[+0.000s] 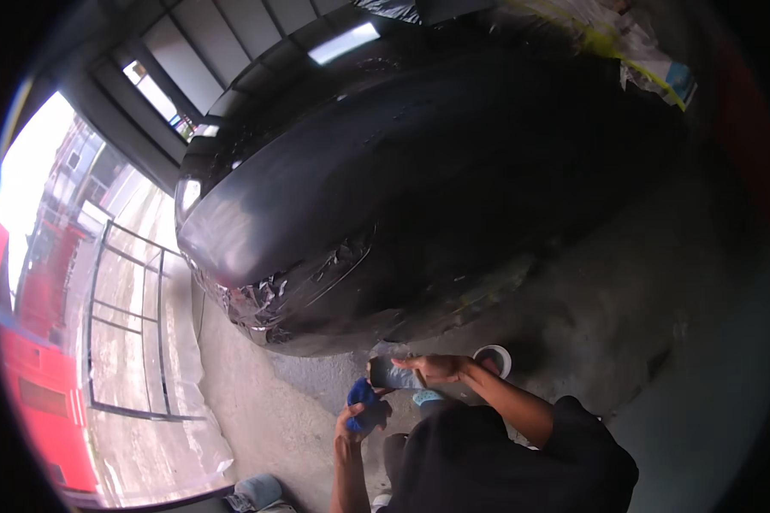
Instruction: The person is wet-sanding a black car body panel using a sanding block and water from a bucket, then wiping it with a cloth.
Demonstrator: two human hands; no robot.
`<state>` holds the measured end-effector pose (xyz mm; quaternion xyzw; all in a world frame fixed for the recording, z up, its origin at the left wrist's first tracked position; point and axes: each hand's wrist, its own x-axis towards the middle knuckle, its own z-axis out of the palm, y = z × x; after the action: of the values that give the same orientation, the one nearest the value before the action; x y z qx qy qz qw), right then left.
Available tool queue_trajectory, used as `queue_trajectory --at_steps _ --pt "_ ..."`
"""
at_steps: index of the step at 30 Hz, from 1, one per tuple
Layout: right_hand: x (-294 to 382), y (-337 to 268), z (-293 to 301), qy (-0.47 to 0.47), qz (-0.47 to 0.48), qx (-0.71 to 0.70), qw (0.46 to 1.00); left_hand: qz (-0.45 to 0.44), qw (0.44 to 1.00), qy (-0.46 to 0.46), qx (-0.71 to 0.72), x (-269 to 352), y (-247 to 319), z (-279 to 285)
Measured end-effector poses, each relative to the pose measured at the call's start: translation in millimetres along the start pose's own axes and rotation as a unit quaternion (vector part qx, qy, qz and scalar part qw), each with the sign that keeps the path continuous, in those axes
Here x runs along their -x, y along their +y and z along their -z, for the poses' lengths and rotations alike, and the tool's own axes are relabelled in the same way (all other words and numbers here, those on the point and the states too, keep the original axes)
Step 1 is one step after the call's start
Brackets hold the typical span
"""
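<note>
Low in the picture, my left hand (351, 420) grips a crumpled blue cloth (366, 404). Just to the right of it, my right hand (441, 367) holds a flat block wrapped in a grey sheet (396, 373), which looks like sandpaper. The thumb lies across the top of the sheet. Cloth and block are close together; I cannot tell whether they touch. Beyond both hands stands a dark car body (385, 167) with a dull black panel, its lower front corner covered in shiny, wrinkled masking film (263, 295).
A white bucket (502, 359) with something reddish inside stands beside my right wrist. A metal frame (160, 333) stands on the left by a bright opening, with red machinery or a vehicle (45, 397) outside. A bluish plastic container (258, 490) lies on the concrete floor (263, 417). Yellow-edged masking plastic (641, 51) hangs upper right.
</note>
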<state>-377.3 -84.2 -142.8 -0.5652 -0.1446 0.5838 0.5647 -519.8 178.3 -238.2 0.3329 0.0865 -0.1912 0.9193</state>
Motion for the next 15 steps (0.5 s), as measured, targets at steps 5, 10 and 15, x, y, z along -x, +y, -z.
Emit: queue_trajectory --at_steps 5,10,15 --pt "-10 66 38 0.368 0.243 -0.13 0.888 -0.005 0.998 -0.027 0.048 -24 95 7" --pt "-34 76 41 0.705 0.301 -0.102 0.635 -0.046 0.963 -0.026 -0.266 -96 193 17" --pt "-126 -31 38 0.884 0.329 -0.037 0.33 -0.095 0.903 -0.161 -0.387 -199 214 -111"
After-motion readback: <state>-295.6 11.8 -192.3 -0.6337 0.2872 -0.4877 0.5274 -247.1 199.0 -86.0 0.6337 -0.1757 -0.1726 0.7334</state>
